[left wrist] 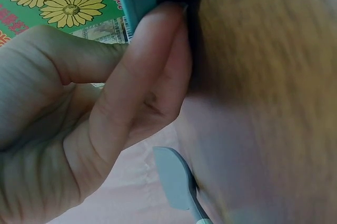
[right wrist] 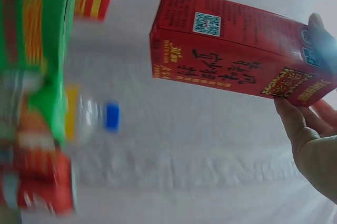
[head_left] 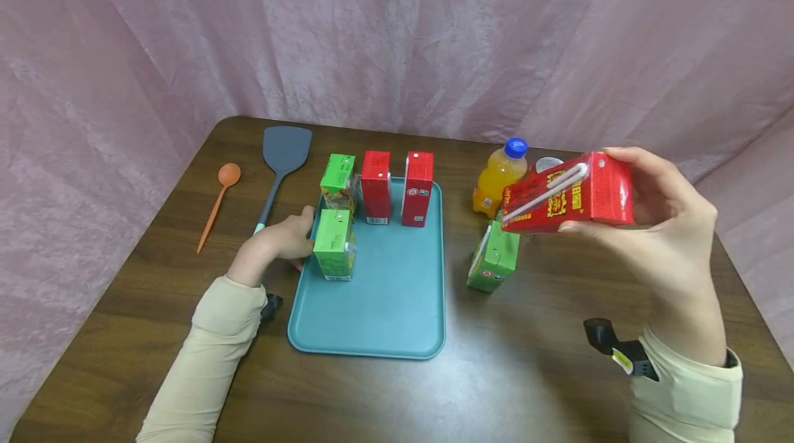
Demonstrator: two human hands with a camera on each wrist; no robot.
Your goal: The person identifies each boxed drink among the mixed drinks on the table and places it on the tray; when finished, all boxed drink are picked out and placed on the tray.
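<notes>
My right hand (head_left: 673, 236) holds a red drink carton (head_left: 558, 195) tilted on its side in the air, right of the tray, thumb on one side and fingers on the other. A white straw is stuck along it. The right wrist view shows the same red carton (right wrist: 237, 45) gripped at one end. My left hand (head_left: 288, 236) grips the left rim of the blue-green tray (head_left: 391, 319), and in the left wrist view its fingers (left wrist: 139, 61) curl against the rim. On the tray stand two green cartons (head_left: 335, 243) at the left and two red cartons (head_left: 417, 188) at the back.
A green carton (head_left: 496, 257) stands right of the tray. Behind it are an orange drink bottle (head_left: 499, 178) with a blue cap and a can (head_left: 548, 164), partly hidden by the held carton. A grey spatula (head_left: 285, 150) and an orange spoon (head_left: 220, 202) lie at the left.
</notes>
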